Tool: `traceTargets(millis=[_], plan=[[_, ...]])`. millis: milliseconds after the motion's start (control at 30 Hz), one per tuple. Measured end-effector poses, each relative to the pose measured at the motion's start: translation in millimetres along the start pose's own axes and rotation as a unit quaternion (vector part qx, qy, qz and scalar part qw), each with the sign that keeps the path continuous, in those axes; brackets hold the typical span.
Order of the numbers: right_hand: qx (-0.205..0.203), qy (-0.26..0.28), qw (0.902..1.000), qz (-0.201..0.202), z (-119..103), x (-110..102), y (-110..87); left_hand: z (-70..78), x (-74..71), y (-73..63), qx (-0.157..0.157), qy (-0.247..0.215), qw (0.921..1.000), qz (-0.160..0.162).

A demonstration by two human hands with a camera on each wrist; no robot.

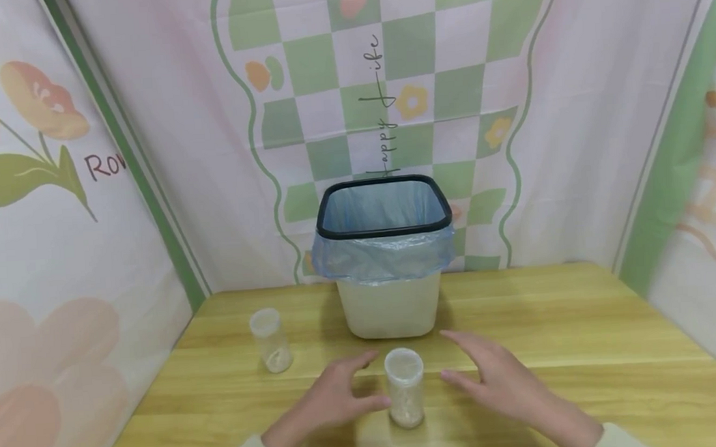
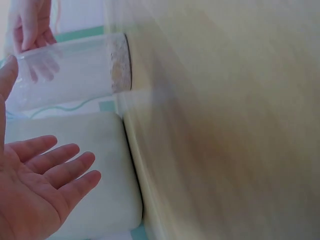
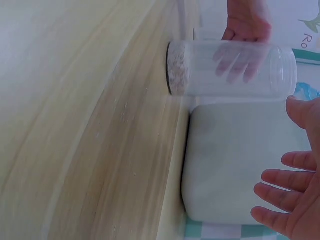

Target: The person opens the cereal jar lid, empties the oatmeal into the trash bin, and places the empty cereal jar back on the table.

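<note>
A clear plastic jar (image 1: 405, 391) with a translucent lid stands upright on the wooden table between my two hands. Pale flaky bits cover its bottom, as the left wrist view shows at the jar's base (image 2: 120, 62). My left hand (image 1: 339, 394) is just left of the jar, fingers spread and thumb tip right at its side. Over on the right, my right hand (image 1: 497, 378) has its thumb and fingers apart, with a gap between it and the jar. In the right wrist view the left hand's fingers show through the jar (image 3: 230, 68).
A second clear jar (image 1: 271, 341) with a little pale matter inside stands at the left. Behind the hands is a white bin (image 1: 391, 310) with a black rim and a blue liner bag (image 1: 391, 256). Patterned curtains (image 1: 398, 77) enclose the table (image 1: 555, 321).
</note>
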State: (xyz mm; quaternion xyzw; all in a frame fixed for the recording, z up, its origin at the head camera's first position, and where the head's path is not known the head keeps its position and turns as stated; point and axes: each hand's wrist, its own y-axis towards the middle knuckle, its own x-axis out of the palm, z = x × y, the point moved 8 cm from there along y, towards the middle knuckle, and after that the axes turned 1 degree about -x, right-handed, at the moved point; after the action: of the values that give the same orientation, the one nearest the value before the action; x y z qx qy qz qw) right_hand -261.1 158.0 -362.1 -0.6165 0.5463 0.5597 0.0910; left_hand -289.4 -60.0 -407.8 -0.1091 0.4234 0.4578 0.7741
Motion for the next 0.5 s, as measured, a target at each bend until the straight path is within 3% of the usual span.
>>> traceTargets(millis=[200,500], plan=[[0.008,0.034,0.9994,-0.003,-8,5,0.7,1.1,11.4,2.2,-0.024,-0.042,0.9987,-0.014],[0.044,0.084,0.9952,-0.024,-11,15,-1.3,4.7,22.5,6.9,-0.020,-0.107,0.9939,-0.022]])
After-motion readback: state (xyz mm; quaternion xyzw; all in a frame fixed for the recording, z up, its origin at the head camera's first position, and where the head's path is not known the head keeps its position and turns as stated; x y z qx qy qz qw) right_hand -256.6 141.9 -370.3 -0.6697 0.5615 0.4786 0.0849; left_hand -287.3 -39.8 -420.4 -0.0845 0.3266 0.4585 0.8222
